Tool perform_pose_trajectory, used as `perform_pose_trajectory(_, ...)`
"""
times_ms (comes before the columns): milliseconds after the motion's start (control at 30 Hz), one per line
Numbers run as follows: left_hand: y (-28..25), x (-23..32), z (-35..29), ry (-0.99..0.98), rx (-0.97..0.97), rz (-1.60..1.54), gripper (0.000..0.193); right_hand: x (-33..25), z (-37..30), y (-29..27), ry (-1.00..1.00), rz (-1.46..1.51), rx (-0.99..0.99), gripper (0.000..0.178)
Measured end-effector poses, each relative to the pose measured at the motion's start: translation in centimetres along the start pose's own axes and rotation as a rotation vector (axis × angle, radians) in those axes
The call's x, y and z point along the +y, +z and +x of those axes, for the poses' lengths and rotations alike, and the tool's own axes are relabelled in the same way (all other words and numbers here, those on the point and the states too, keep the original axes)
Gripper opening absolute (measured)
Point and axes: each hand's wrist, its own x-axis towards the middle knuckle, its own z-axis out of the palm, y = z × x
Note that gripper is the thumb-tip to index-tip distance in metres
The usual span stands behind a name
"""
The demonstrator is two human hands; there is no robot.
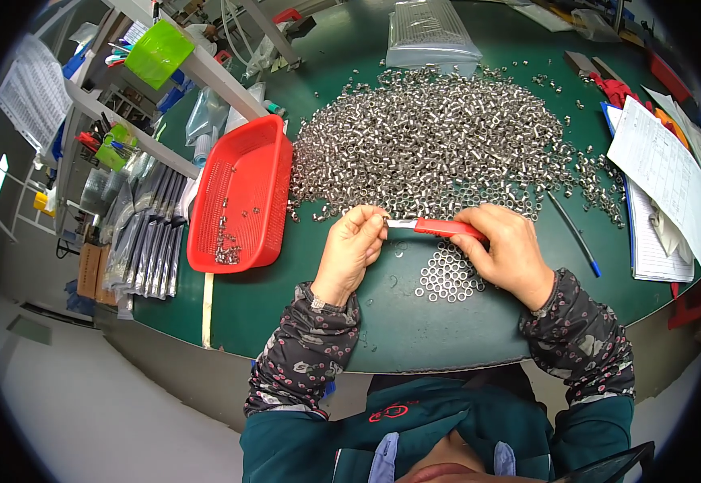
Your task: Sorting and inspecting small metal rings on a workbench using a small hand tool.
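Observation:
My right hand [505, 245] is closed round the red handle of a utility knife [443, 228], whose blade points left. My left hand [352, 245] pinches a small metal ring [384, 216] between thumb and fingertips, right at the blade's tip; fingers partly hide it. Beyond both hands spreads a large heap of short metal rings [431, 137]. Under my right hand, a flat cluster of rings [449, 274] lies on the green table [383, 322], most with their round openings facing up.
To the left stands a red perforated basket [274, 193] with some metal pieces inside. A blue-capped pen [576, 233] and a clipboard with papers [660, 177] lie at the right. Bagged parts [431, 32] sit at the back. Stacked dark packets [149, 233] stand at far left.

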Motion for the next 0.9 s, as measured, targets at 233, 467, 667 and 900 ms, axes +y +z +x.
perform_pose_trajectory(233,-0.18,-0.2,0.13,0.007,-0.016,0.008,0.013,0.07,-0.03,0.0,-0.018,-0.026,0.003,0.015)
perform_pose_trajectory(467,-0.2,-0.19,0.05,0.0,-0.037,-0.008,0.016,0.0,-0.04,-0.03,-0.023,-0.028,-0.003,0.017)
perform_pose_trajectory(667,-0.14,-0.18,0.05,-0.023,-0.021,0.018,0.018,0.01,-0.02,-0.11,-0.031,-0.026,-0.005,0.018)
perform_pose_trajectory(900,-0.37,-0.23,0.19,-0.056,-0.049,0.015,0.022,-0.06,0.04,-0.15,-0.026,-0.022,-0.011,0.018)
